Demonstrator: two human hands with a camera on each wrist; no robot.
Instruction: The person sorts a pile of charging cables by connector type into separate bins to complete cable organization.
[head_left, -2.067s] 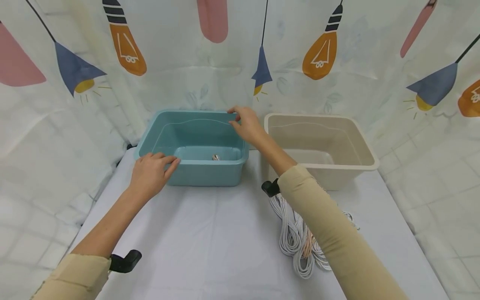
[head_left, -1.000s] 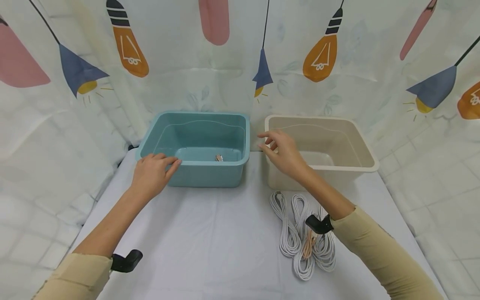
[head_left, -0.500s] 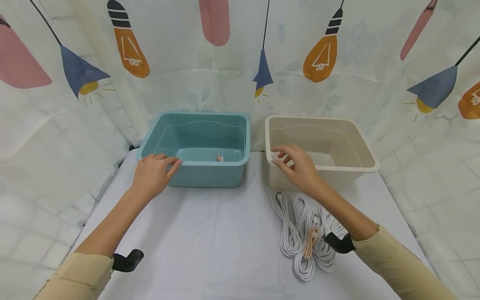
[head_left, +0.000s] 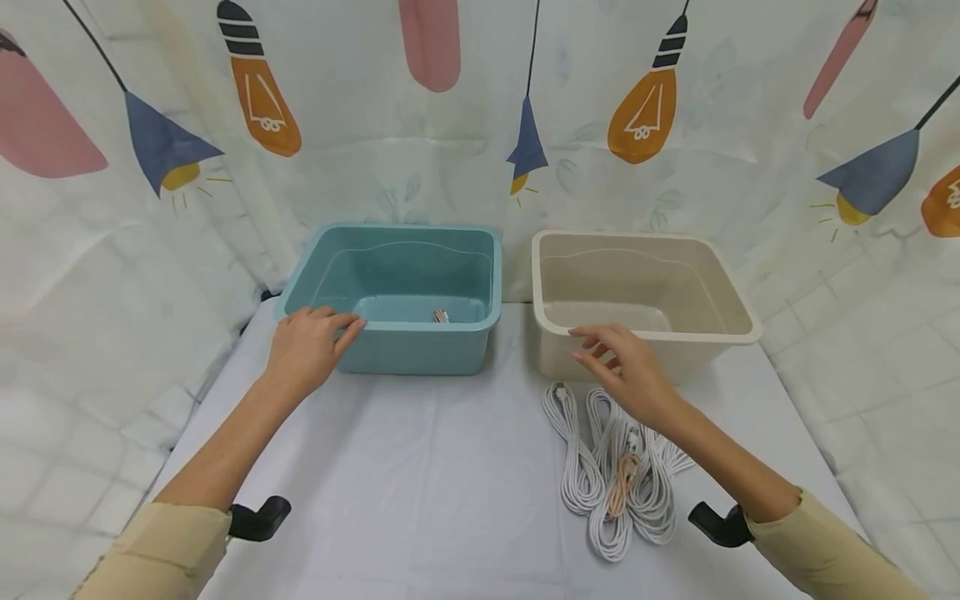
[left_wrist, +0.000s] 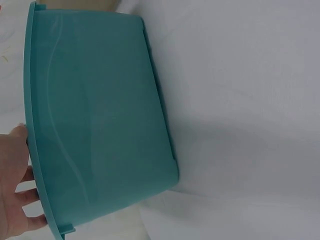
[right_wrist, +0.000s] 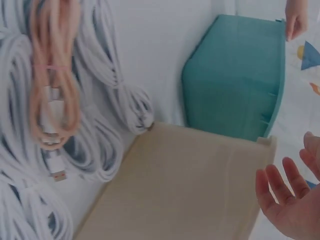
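One small item in teal bin [head_left: 397, 287]; beige bin [head_left: 645, 292] bare. Cables [head_left: 611, 467] untouched on surface [head_left: 420, 467]. Left hand [head_left: 303, 350] flat on teal rim; right hand [head_left: 626, 371] loose-fingered, empty, above cables.

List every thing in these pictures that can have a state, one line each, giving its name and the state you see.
Teal bin: upright, open-topped, one small item on its floor.
Beige bin: upright, open-topped, nothing visible inside.
White cables: coiled in bundles, lying on the table.
Pink cable: coiled, banded, lying among the white ones.
Left hand: fingers resting on the teal bin's near rim.
Right hand: open, holding nothing, above the cables.
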